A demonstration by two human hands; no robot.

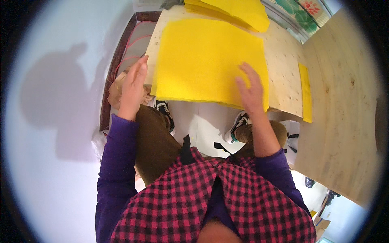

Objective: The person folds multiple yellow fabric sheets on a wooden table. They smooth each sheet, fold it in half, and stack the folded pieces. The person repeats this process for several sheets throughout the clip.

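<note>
A large yellow sheet of felt-like material [206, 60] lies flat on a pale wooden board table [283, 77], its near edge hanging slightly past the table's front. Beside the left edge of the sheet, my left hand [135, 81] is raised with its fingers stretched out, holding nothing. My right hand [251, 89] is over the right part of the sheet, fingers apart and a little blurred; whether it touches the sheet I cannot tell. At the far end of the table, a folded stack of the same yellow material [231, 12] rests.
On the table's right side lies a narrow yellow strip [306, 93], next to an upright wooden panel [340, 101]. A white wall [52, 121] stands close on the left. Crumpled brown paper [115, 93] sits by the table's left corner. A window with a patterned picture [302, 16] is at the back right.
</note>
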